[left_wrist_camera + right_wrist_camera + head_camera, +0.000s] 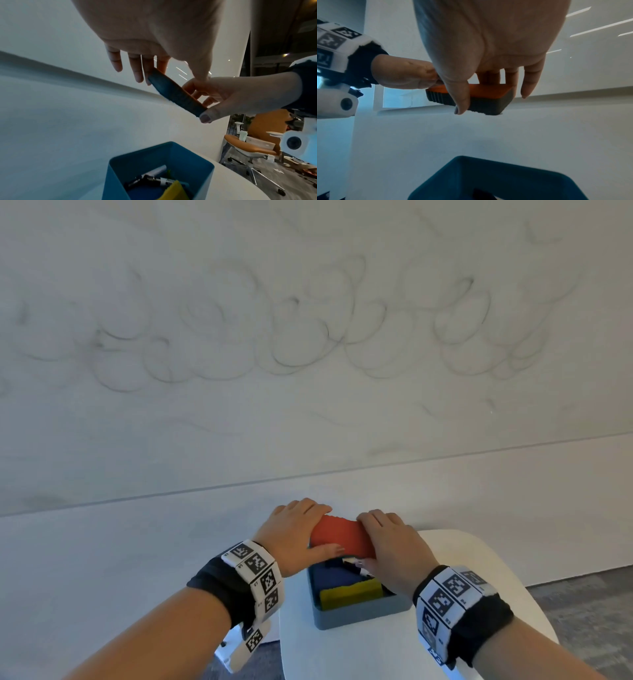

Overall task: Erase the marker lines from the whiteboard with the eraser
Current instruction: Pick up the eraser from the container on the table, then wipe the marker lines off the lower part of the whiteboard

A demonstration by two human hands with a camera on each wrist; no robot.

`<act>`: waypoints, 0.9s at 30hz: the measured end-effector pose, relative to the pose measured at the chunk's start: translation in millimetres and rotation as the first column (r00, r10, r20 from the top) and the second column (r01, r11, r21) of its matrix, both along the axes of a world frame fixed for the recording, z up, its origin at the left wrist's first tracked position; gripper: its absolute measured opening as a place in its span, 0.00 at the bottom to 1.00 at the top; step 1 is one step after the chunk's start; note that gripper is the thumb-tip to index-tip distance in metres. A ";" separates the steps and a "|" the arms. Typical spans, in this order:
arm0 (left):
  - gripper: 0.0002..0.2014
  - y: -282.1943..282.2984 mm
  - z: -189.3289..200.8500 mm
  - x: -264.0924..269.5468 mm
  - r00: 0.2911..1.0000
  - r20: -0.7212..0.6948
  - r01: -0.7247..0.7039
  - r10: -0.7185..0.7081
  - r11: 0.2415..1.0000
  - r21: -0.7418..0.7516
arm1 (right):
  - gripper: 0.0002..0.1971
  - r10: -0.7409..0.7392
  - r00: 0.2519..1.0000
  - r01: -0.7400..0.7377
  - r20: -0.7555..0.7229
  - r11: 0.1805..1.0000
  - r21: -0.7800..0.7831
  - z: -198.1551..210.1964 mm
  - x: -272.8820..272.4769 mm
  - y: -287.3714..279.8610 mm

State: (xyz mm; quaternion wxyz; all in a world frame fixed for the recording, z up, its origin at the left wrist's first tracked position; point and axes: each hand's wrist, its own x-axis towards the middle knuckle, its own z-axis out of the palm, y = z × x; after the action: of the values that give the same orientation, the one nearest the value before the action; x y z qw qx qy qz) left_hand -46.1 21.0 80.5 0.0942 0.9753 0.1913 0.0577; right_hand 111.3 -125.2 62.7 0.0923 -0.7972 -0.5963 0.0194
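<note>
Head view: we hold the eraser (342, 536), orange back up, between both hands above the far end of the blue tray (363, 616). Left hand (294, 535) pinches its left end, thumb on the near side, fingers over the far side. Right hand (394, 549) grips its right end the same way. Tray sits on the white table (479, 559) near its far edge. Whiteboard (308, 405) ahead carries faint grey looping marker lines (298, 350).

The eraser (342, 536) — orange-backed, with a dark felt face — was held level above the tray. The whiteboard (308, 412) bore faint grey looping smears.
</note>
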 end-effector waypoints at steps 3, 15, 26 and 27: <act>0.44 4.5 24.5 -13.0 0.996 0.093 -0.001 -0.002 0.999 0.035 | 0.30 -0.042 0.999 0.041 0.017 0.998 0.044 19.6 -7.3 -3.4; 0.25 12.5 113.0 9.0 0.931 0.362 -0.163 0.051 0.944 0.288 | 0.29 -0.222 0.975 0.197 0.023 0.906 0.375 91.9 6.6 -14.6; 0.27 15.7 168.0 91.4 0.884 0.465 -0.279 0.054 0.859 0.430 | 0.32 -0.177 0.981 0.099 0.077 0.804 0.587 154.6 97.8 -26.2; 0.27 14.5 172.5 97.5 0.877 0.477 -0.294 0.059 0.851 0.435 | 0.32 -0.172 0.982 0.092 0.079 0.800 0.593 159.6 106.4 -26.7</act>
State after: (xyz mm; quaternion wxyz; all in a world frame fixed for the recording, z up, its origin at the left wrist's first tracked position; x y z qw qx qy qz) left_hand 51.4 35.5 253.1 -0.1232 0.9040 0.2343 0.3356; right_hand 217.7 -151.8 222.4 0.2963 -0.7688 -0.5207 -0.2237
